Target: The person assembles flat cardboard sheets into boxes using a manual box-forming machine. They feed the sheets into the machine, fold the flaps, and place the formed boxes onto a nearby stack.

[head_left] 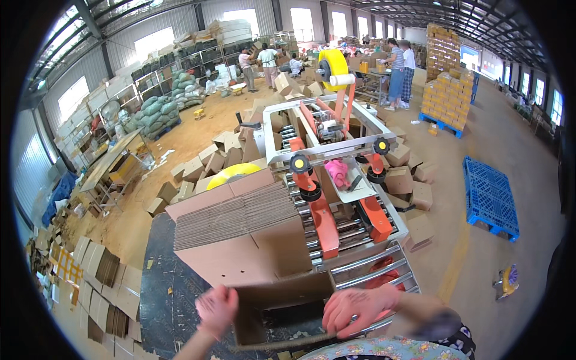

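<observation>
From my remote view, the open cardboard carton [283, 294] sits close to the person's body, between dark tabletop [165, 282] and roller conveyor [375, 273]. The right hand [360, 307], back up, bends over its right wall, seemingly grasping to steady it. The left hand [216, 308] is clenched by the left rim; I can't tell whether it pinches cardboard. Beyond, stacked flat cartons [240, 240] stand presumably for easy reach.
</observation>
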`<state>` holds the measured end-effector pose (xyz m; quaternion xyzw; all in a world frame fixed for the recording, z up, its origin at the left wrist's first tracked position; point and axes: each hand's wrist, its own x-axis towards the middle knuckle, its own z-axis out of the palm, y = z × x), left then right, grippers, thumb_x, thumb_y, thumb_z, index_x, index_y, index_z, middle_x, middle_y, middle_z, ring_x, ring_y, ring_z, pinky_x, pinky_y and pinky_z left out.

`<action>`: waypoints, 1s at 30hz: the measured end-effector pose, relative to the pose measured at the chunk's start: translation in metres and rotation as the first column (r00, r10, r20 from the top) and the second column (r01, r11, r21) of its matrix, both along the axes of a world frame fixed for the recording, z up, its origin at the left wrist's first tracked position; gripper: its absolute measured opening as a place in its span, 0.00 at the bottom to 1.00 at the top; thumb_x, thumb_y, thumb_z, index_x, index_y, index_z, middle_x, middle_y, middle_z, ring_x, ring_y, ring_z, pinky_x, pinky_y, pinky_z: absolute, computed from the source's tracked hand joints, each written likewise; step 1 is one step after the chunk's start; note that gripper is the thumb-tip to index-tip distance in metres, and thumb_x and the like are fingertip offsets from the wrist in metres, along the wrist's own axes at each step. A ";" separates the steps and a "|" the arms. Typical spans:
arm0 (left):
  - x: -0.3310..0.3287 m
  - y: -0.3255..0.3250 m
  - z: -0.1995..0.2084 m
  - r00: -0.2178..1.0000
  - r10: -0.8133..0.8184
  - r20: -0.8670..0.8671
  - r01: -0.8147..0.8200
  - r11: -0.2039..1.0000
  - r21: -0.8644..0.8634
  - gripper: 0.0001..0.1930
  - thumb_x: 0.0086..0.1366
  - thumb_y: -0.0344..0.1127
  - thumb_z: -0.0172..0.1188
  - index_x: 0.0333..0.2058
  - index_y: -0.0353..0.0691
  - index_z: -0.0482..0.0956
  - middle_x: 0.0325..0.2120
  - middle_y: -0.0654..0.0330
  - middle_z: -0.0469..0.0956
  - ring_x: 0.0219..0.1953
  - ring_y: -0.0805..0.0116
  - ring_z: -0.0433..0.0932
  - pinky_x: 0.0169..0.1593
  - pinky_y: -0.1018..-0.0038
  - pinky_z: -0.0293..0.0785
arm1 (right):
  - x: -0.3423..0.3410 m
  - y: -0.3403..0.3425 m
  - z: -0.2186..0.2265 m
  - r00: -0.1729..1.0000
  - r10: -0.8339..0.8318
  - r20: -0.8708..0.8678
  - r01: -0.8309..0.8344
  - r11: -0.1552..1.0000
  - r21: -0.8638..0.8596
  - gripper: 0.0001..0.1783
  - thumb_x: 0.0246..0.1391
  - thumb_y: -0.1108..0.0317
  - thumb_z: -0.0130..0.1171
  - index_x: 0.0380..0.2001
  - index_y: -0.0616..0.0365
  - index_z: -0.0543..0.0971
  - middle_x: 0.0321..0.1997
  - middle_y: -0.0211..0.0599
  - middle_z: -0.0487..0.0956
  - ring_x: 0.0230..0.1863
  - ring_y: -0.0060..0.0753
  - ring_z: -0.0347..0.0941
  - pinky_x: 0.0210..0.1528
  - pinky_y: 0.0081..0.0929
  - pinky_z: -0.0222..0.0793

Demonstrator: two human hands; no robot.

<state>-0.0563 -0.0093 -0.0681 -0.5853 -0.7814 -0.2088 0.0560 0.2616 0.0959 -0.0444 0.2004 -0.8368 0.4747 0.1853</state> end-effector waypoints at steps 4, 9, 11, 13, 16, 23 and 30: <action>0.048 -0.002 -0.048 0.795 -0.564 -0.223 0.537 0.825 -0.175 0.13 0.57 0.45 0.62 0.20 0.45 0.73 0.18 0.57 0.73 0.22 0.57 0.75 0.26 0.64 0.70 | -0.053 -0.025 -0.062 0.613 0.097 0.784 0.154 0.959 -0.239 0.19 0.58 0.58 0.51 0.22 0.63 0.73 0.21 0.40 0.75 0.26 0.46 0.71 0.31 0.37 0.64; -0.002 -0.038 0.019 0.464 -0.746 0.478 0.871 0.483 -0.091 0.24 0.61 0.52 0.58 0.47 0.39 0.77 0.43 0.49 0.76 0.47 0.52 0.76 0.48 0.61 0.73 | -0.064 -0.030 -0.097 0.911 -0.398 0.106 0.343 0.876 0.339 0.23 0.59 0.55 0.51 0.52 0.57 0.73 0.55 0.42 0.74 0.56 0.45 0.69 0.58 0.38 0.65; 0.001 -0.072 -0.013 0.536 -0.844 0.028 0.779 0.481 -0.403 0.30 0.59 0.56 0.59 0.53 0.41 0.74 0.51 0.48 0.72 0.55 0.49 0.71 0.55 0.55 0.67 | -0.067 -0.033 -0.061 0.783 -0.543 -0.305 0.622 0.660 0.422 0.21 0.55 0.59 0.58 0.51 0.55 0.75 0.56 0.43 0.74 0.58 0.46 0.68 0.60 0.51 0.61; 0.014 -0.040 0.015 0.686 -0.715 -0.134 0.692 0.699 -0.183 0.30 0.58 0.57 0.57 0.52 0.41 0.73 0.53 0.49 0.67 0.58 0.44 0.63 0.60 0.45 0.57 | -0.056 -0.016 -0.017 0.646 -0.696 -0.313 0.696 0.369 0.616 0.22 0.50 0.63 0.61 0.49 0.55 0.76 0.57 0.43 0.73 0.57 0.47 0.67 0.59 0.57 0.59; 0.022 -0.020 -0.029 0.835 -0.493 -0.243 0.517 0.855 0.042 0.31 0.56 0.52 0.59 0.52 0.37 0.71 0.54 0.43 0.63 0.58 0.36 0.59 0.60 0.38 0.52 | -0.018 0.011 -0.036 0.349 -0.853 -0.388 0.819 0.076 0.569 0.21 0.52 0.63 0.59 0.49 0.56 0.77 0.61 0.42 0.72 0.59 0.51 0.67 0.61 0.53 0.56; 0.057 0.059 -0.035 0.578 -0.066 0.814 0.410 0.885 -0.220 0.38 0.64 0.49 0.57 0.63 0.27 0.56 0.52 0.39 0.72 0.56 0.53 0.72 0.59 0.67 0.67 | 0.076 -0.067 -0.104 0.430 -0.895 -0.115 0.900 0.415 0.138 0.21 0.51 0.68 0.58 0.50 0.58 0.76 0.55 0.46 0.74 0.60 0.49 0.67 0.65 0.55 0.51; 0.265 0.229 -0.032 0.451 -0.612 0.650 0.792 0.610 0.025 0.21 0.66 0.46 0.54 0.53 0.40 0.70 0.44 0.47 0.78 0.48 0.55 0.77 0.50 0.66 0.72 | 0.165 -0.082 -0.154 -0.470 -0.815 -0.338 0.871 -0.490 -0.030 0.16 0.59 0.60 0.46 0.42 0.59 0.74 0.54 0.50 0.69 0.58 0.56 0.62 0.62 0.56 0.53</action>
